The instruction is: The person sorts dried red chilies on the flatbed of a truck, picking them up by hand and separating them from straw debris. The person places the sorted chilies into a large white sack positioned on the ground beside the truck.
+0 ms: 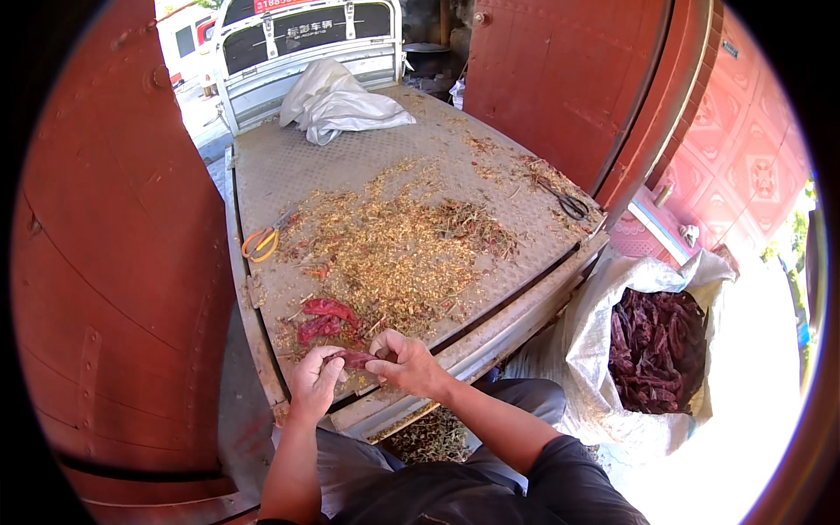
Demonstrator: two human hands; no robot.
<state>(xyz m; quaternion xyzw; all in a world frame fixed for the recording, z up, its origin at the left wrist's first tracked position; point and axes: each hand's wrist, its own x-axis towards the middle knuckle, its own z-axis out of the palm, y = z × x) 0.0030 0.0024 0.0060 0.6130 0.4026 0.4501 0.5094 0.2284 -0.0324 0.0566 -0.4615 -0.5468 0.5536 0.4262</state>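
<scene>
Pepper: dark red, wrinkled dried chilli pepper point(353, 359), held above near edge of grey metal truck bed point(367, 166).
Left hand point(313, 382): fingers pinched on pepper's left end.
Right hand point(408, 363): fingers clamped on right end.
Nearby: two red dried chillies point(324, 318) among seeds.

Orange-handled scissors point(260, 243) lie at the left edge of the metal truck bed point(350, 157) in front of me, a black pair point(569, 205) near its right edge. Seeds and stems point(394, 249) litter the middle. A crumpled white sack point(337, 103) rests at the far end. To my right, an open woven sack point(595, 341) holds dark red dried peppers point(658, 348), beside red doors point(560, 79).
</scene>
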